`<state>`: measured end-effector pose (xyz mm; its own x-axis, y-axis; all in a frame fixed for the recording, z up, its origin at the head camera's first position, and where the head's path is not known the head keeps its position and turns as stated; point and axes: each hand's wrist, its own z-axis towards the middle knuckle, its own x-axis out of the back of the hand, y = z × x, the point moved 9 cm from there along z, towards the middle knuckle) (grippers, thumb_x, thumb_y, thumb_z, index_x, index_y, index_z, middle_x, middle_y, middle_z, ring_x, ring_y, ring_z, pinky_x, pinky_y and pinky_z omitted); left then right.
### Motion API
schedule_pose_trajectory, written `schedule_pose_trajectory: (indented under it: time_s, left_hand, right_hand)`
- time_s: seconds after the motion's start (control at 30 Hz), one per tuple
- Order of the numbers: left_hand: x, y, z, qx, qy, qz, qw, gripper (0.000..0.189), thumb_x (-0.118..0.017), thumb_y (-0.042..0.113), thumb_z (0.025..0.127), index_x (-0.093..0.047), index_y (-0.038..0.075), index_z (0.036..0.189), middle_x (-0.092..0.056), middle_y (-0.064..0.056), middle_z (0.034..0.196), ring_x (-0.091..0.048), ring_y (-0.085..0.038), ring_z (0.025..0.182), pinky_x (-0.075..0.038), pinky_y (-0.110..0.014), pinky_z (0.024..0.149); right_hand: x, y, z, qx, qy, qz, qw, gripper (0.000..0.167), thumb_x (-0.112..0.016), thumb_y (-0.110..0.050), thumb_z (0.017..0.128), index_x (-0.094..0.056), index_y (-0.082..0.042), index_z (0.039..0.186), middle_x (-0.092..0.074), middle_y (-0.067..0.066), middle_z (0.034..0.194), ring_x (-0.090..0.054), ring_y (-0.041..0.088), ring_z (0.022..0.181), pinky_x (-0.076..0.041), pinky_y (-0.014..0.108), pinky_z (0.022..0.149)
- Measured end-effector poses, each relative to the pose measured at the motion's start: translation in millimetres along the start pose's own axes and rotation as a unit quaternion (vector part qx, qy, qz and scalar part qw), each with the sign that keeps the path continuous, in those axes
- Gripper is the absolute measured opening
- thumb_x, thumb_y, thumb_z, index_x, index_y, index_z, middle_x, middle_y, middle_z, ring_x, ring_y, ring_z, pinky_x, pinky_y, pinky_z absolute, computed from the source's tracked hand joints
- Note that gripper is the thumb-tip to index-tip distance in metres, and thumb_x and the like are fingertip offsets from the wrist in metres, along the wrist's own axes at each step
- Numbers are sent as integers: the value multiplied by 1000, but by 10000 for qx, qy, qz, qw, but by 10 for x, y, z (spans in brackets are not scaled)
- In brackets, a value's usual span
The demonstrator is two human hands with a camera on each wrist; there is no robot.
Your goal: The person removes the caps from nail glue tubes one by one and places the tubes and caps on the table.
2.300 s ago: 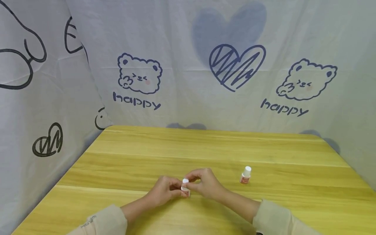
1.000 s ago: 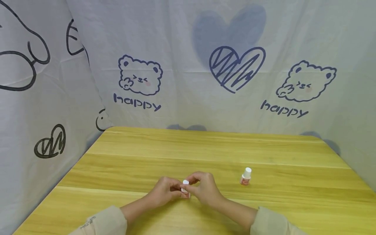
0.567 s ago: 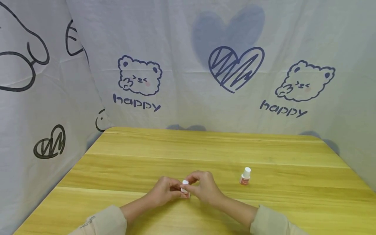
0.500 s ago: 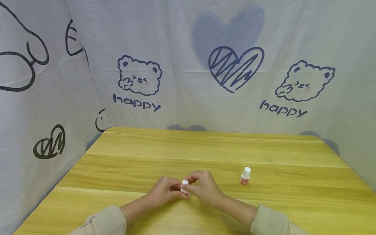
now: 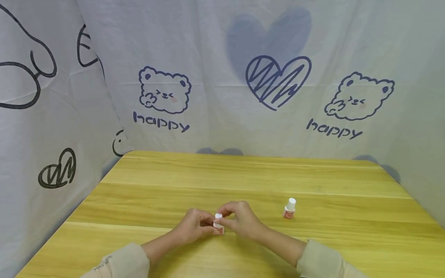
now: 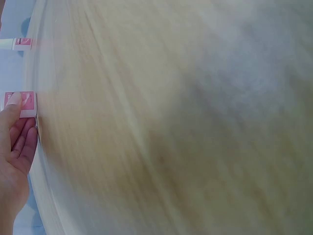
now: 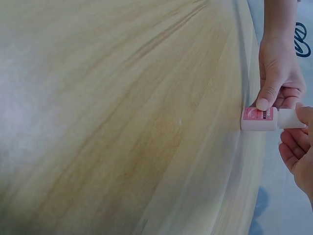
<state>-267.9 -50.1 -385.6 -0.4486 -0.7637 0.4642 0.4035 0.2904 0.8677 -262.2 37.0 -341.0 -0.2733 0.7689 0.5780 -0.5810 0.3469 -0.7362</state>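
Note:
A small white bottle with a pink label stands upright on the table near the middle in the head view. My left hand grips its body from the left, thumb laid over the label, as the right wrist view shows. From the other side my right hand pinches the white cap between thumb and fingers. The cap sits on the bottle; whether it is loose or tight I cannot tell. A second bottle of the same look, white cap on, stands to the right of my right hand, untouched.
The wood-patterned table reaches back to a pale cloth backdrop printed with bears and hearts. Another cloth hangs along the left side.
My right hand's fingers have shifted slightly at the cap. My left hand keeps its grip, and both bottles stay where they were; the head view has moved a little.

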Motion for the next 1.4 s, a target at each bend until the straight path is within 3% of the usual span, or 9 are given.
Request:
schedule_pose_trajectory:
  time_s: [0.4,0.73,0.9,1.1,1.23,1.4]
  left_hand:
    - [-11,18,4,-66,-86,17,9999,19,-70,7,79,-69,-6,92,-71,-18,89,-70,-16,78,-56,-18,69]
    - [-5,-3,14,-71,-19,-9,10000,17,-71,8,78,-69,-5,90,-72,-17,87,-70,-13,77,-56,-17,68]
    - [9,-29,-4,-69,49,-87,9999,16,-71,7,79,-70,-4,90,-72,-17,87,-70,-11,77,-56,-18,70]
    - [10,-43,-15,-15,67,-105,9999,16,-70,6,80,-69,-5,92,-71,-18,87,-70,-10,76,-56,-19,69]
    - [8,-49,-9,47,63,-135,9999,17,-71,6,79,-69,-4,92,-71,-18,88,-69,-8,76,-56,-19,69]
    - [6,-25,2,-40,31,-274,9996,15,-71,5,79,-69,-5,90,-71,-18,87,-70,-9,76,-56,-19,70]
  right_hand:
    - [-13,-2,1,-54,-245,86,9996,13,-68,-11,84,-70,0,91,-72,10,89,-65,13,81,-53,22,75]
    - [-19,-6,4,110,-303,69,9995,13,-67,-8,84,-69,1,93,-71,12,91,-66,15,83,-54,24,77]
    - [-16,15,-16,126,1,188,9997,14,-68,-10,84,-70,1,92,-71,13,91,-66,17,83,-55,27,77]
    - [6,93,-49,-286,583,520,9965,19,-74,-14,79,-69,2,88,-71,13,88,-67,20,83,-57,27,75]
    - [28,140,-82,-545,874,590,9929,18,-76,-15,75,-69,-2,84,-71,10,84,-66,14,80,-56,23,72]
    - [51,155,-118,-624,1136,566,9900,17,-78,-16,74,-69,-3,80,-71,9,79,-65,9,76,-56,27,72]
